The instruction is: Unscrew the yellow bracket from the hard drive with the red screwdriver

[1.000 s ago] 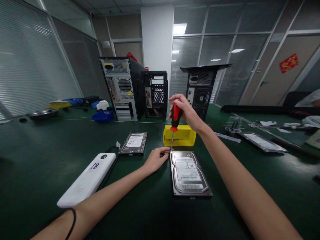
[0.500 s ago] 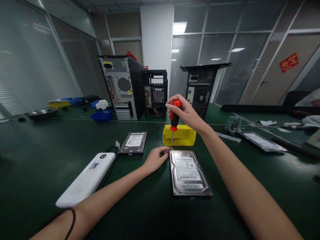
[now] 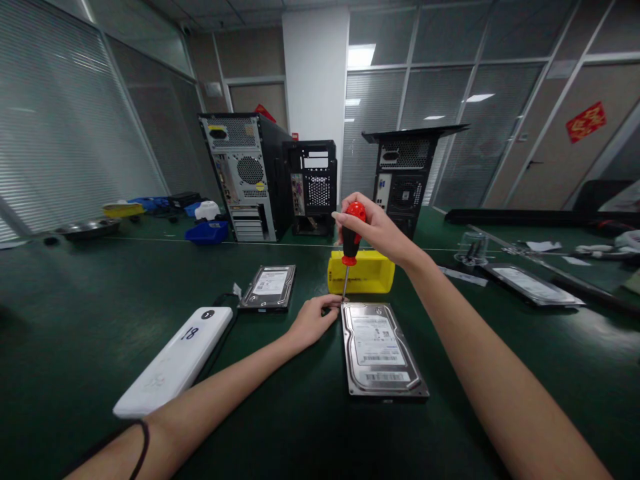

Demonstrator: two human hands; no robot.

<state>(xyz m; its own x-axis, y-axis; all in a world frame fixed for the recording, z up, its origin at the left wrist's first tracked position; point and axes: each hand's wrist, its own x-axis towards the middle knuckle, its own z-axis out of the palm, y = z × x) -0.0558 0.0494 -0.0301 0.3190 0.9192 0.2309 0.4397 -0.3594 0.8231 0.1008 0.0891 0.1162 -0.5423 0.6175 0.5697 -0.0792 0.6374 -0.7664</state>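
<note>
A silver hard drive [image 3: 377, 343] lies label up on the green table. My right hand [image 3: 367, 223] is closed around the handle of a red and black screwdriver [image 3: 351, 248], held nearly upright. Its shaft comes down to the drive's far left corner. At that same corner my left hand [image 3: 315, 319] rests on the table, index finger and thumb drawn together by the screwdriver tip and the drive's edge. What lies between those fingertips is too small to make out. Just behind the drive, a yellow plastic bin [image 3: 373, 272] lies on its side.
To the left are a second hard drive [image 3: 270, 288] and a white power bank [image 3: 175, 363] marked 18, with a cable. Computer cases [image 3: 245, 177] stand at the back. Another drive [image 3: 533, 283], a clear cup [image 3: 473, 248] and a blue tray [image 3: 207, 232] lie farther out.
The view has shifted very slightly. Both hands and the screwdriver keep their places at the drive's corner, with the right-hand fingers turned a little on the handle.
</note>
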